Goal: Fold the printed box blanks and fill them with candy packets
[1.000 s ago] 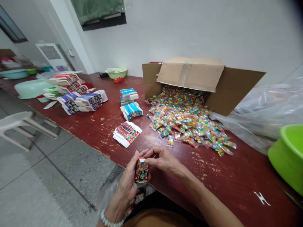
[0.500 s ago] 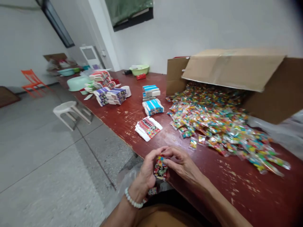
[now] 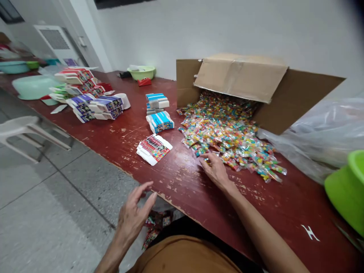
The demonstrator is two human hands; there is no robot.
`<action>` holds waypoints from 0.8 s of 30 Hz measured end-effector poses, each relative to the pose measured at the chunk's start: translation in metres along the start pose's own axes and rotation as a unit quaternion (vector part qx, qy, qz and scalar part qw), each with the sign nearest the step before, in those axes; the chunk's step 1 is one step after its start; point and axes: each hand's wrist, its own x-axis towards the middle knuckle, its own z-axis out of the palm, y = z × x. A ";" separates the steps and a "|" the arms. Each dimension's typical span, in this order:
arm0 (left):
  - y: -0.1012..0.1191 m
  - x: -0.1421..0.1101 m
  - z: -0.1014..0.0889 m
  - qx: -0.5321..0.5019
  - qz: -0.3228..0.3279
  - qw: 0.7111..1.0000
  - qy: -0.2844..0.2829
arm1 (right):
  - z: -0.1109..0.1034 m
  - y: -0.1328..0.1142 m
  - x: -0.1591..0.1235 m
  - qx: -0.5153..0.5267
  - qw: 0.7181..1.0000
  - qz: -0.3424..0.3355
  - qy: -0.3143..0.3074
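Probably light, soft and slippery in their film, the candy packets [image 3: 224,142] heaped on the table [image 3: 184,182] before the cardboard box [image 3: 241,77] would best be pinched by a wrapper end. The left hand [image 3: 132,212] is spread and bare near the table's edge; the right hand [image 3: 216,171] curls beside the nearest packets, though whether it pinches one I cannot tell

Two hands [image 3: 132,213], one cardboard box [image 3: 241,74], one stool [image 3: 19,126], dozens of candy packets [image 3: 218,132]
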 end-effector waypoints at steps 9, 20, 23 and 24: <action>0.015 0.109 0.037 0.520 0.125 0.844 0.041 | 0.022 0.008 -0.016 -0.008 0.999 -0.045 0.028; 0.016 0.119 0.038 0.483 0.123 0.865 0.055 | 0.026 0.014 -0.015 -0.005 0.996 -0.067 0.059; 0.013 0.113 0.040 0.424 0.135 0.892 0.071 | 0.024 0.011 -0.015 0.004 0.994 -0.067 0.081; 0.011 0.110 0.041 0.398 0.135 0.904 0.076 | 0.023 0.009 -0.016 0.006 0.994 -0.066 0.090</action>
